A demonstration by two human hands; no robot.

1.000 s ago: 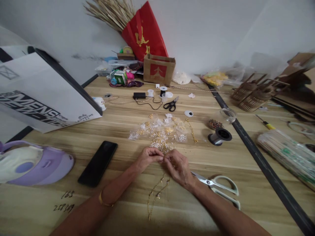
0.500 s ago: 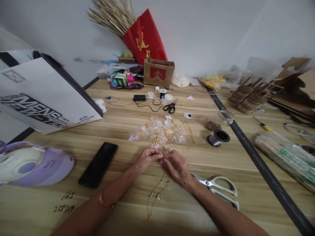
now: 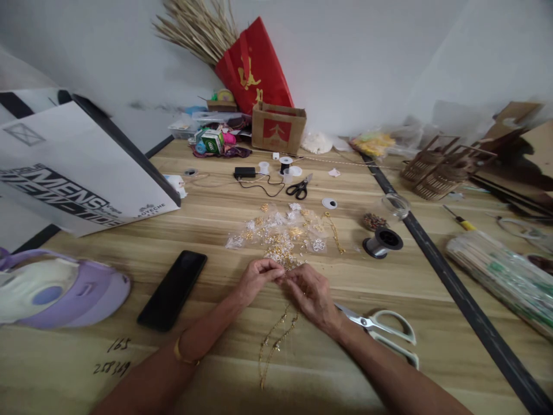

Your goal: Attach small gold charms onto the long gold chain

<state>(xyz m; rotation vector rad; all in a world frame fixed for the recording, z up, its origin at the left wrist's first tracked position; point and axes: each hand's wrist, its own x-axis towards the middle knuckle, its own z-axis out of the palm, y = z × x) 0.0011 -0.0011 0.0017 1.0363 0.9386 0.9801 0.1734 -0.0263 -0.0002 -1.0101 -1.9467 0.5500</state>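
My left hand [image 3: 254, 281] and right hand [image 3: 314, 294] meet at the fingertips, thumb and fingers pinched on each; whatever sits between them is too small to make out. Thin gold chain [image 3: 277, 346] runs out from beside my right hand and lies in two strands toward me on the wooden surface [image 3: 328, 377]; can't tell if I grip its upper end. Gold bangle [image 3: 184, 353] on left wrist. Just beyond my fingers: loose pile of small gold and silvery findings [image 3: 279, 251], small clear bags [image 3: 276, 220] of more bits behind it, another gold chain [image 3: 333, 233] to their right. White-handled scissors [image 3: 366, 322] lie by my right wrist, blades partly under it. Black phone [image 3: 173, 290] left of my left forearm, purple visor [image 3: 93, 294] farther left. Off to the right, wire spool [image 3: 382, 242], bead heap [image 3: 374, 221] just behind it, clear round container [image 3: 395, 206] near both. Past the bags: black-handled scissors [image 3: 297, 190], black adapter [image 3: 245, 172] with cord. Big white box [image 3: 78, 167] stands tilted at left. Bagged sticks [image 3: 501, 274] and woven baskets [image 3: 438, 172] far right. At the back, brown paper bag [image 3: 279, 127] in front of leaning red bag [image 3: 263, 66], dried stalks [image 3: 196, 29] sticking out behind.
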